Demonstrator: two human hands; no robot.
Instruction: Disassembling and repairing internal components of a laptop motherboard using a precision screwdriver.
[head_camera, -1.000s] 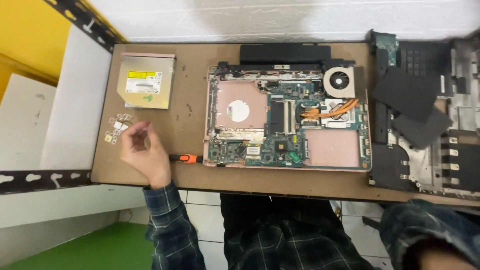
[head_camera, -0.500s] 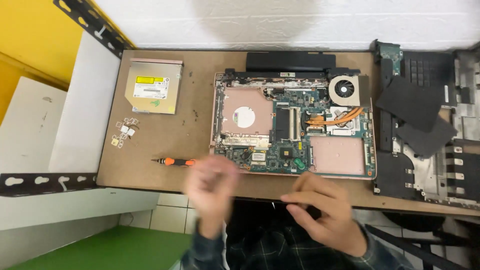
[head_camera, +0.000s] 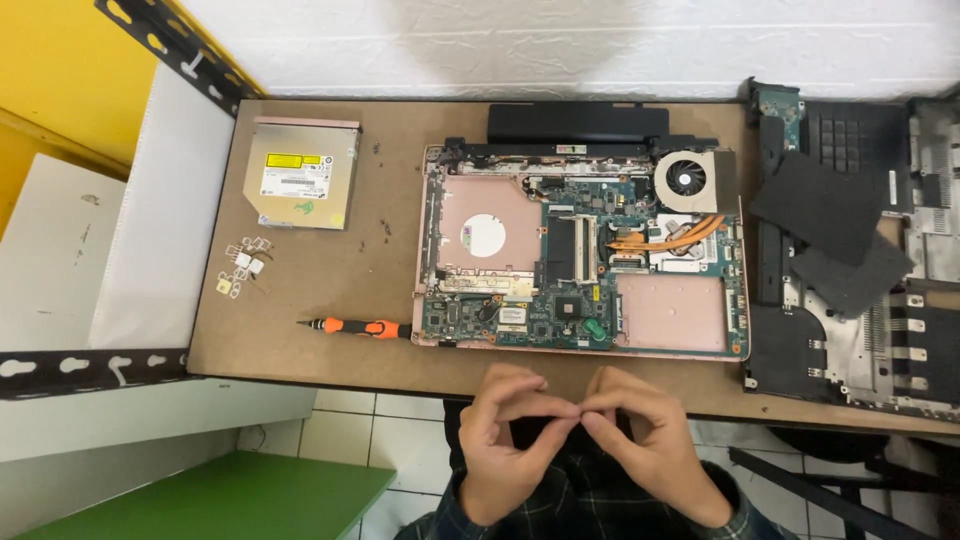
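Both bare hands are held together below the near edge of the brown fibreboard desk (head_camera: 300, 350), over the lap, fingertips meeting in the middle. The left hand (head_camera: 505, 440) is curled with thumb and forefinger pinched toward the right hand (head_camera: 650, 445), whose own thumb and forefinger are closed against them; something very small may be caught between the tips, but it cannot be told from the head view whether anything is held at all. Nothing on the desk is touched by either hand. Nearest to the pinch, straight ahead across the near edge, lies the stripped laptop base with its pink metal frame and green circuit board (head_camera: 585, 255), its long axis running left to right along the desk and its round grey cooling fan (head_camera: 686, 181) toward the far right corner of the frame. To the left of the pinch, closer to the left hand, a slim screwdriver with an orange and black handle (head_camera: 355, 326) is laid parallel to the near edge, its orange end just beside the laptop base's near left corner. Further left a small cluster of pale loose screws and brackets (head_camera: 243, 268) is gathered, and beyond it, at the far left corner, a flat silver optical drive (head_camera: 298, 187) is set. Black laptop casing parts (head_camera: 830, 230) are piled at the right edge.
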